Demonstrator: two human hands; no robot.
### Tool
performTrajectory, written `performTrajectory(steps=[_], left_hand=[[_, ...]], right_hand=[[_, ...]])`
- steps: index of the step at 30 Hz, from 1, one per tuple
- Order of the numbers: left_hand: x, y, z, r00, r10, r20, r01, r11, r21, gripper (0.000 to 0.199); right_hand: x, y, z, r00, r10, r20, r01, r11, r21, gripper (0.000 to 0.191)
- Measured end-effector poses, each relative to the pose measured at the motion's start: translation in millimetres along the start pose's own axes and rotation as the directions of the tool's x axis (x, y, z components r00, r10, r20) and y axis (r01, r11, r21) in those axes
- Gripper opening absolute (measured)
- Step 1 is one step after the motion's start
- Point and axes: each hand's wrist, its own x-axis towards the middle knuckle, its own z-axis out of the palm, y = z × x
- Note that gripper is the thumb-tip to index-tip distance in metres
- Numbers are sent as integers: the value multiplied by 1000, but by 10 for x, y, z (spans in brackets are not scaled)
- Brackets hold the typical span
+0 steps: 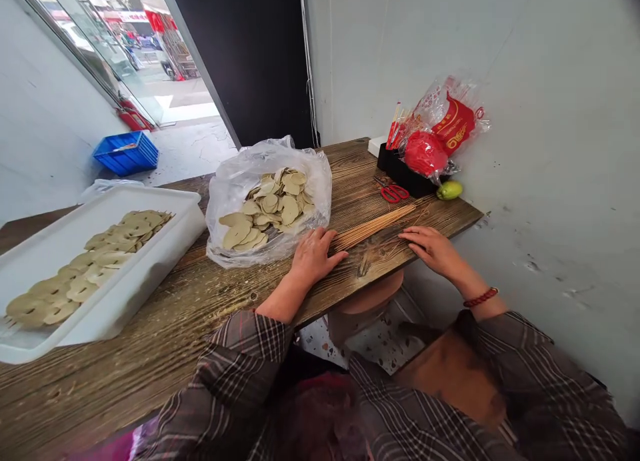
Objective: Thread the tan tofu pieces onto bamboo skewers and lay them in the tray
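Observation:
On the wooden table, my left hand [314,255] rests with fingers apart, at the near edge of a clear plastic bag [225,194] and by the left end of a bundle of thin sticks [375,227]. Flat greenish-beige round pieces [270,204] lie heaped in the open bag. My right hand [430,247] lies at the table's front edge, below the right end of the sticks, its thumb apart from the fingers. Neither hand visibly holds anything. More of the flat pieces [100,267], threaded on sticks, lie in rows in a white tray [150,284] at the left.
Red-handled scissors [395,193] lie behind the sticks. Beside them stand a black box [405,175] with red packages [440,141] and a yellow-green fruit [449,190]. A wall bounds the right side. A stool [370,297] is under the table; a blue crate [127,153] sits on the floor beyond.

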Motion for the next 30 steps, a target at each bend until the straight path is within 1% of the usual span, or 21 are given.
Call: performTrajectory(steps=[2, 4, 7, 10, 13, 16, 19, 23, 26, 30], left_hand=[[24, 31, 15, 1000, 16, -11, -16, 999, -42, 53], [52, 83, 29, 1000, 28, -13, -29, 995, -94, 56], [100, 192, 47, 999, 34, 4, -33, 990, -135, 61], [156, 289, 72, 998, 53, 16, -51, 993, -111, 64], [234, 308, 116, 999, 53, 3, -53, 998, -43, 54], [318, 241, 166, 1000, 7, -17, -6, 999, 32, 37], [370, 149, 201, 999, -7, -38, 9, 999, 43, 35], [380, 66, 229, 997, 31, -67, -34, 998, -45, 34], [371, 36, 250, 996, 22, -90, -33, 992, -121, 31], [351, 17, 259, 993, 20, -114, -38, 987, -157, 32]], right_hand=[[-25, 50, 70, 999, 28, -27, -28, 1000, 11, 31], [33, 40, 138, 998, 36, -53, -34, 998, 52, 26], [227, -27, 220, 998, 8, -66, 0, 992, 127, 22], [477, -92, 310, 998, -47, -50, 54, 990, 133, 19], [712, -130, 419, 996, -78, -53, 82, 994, 77, 18], [858, -145, 508, 995, -83, -63, 84, 996, 6, 18], [880, -156, 547, 994, -94, -61, 93, 995, -25, 19], [817, -161, 538, 991, -122, -56, 119, 991, -53, 22], [774, -115, 507, 990, -127, -55, 124, 991, -54, 23], [699, -37, 449, 989, -101, -109, 99, 995, -21, 23]])
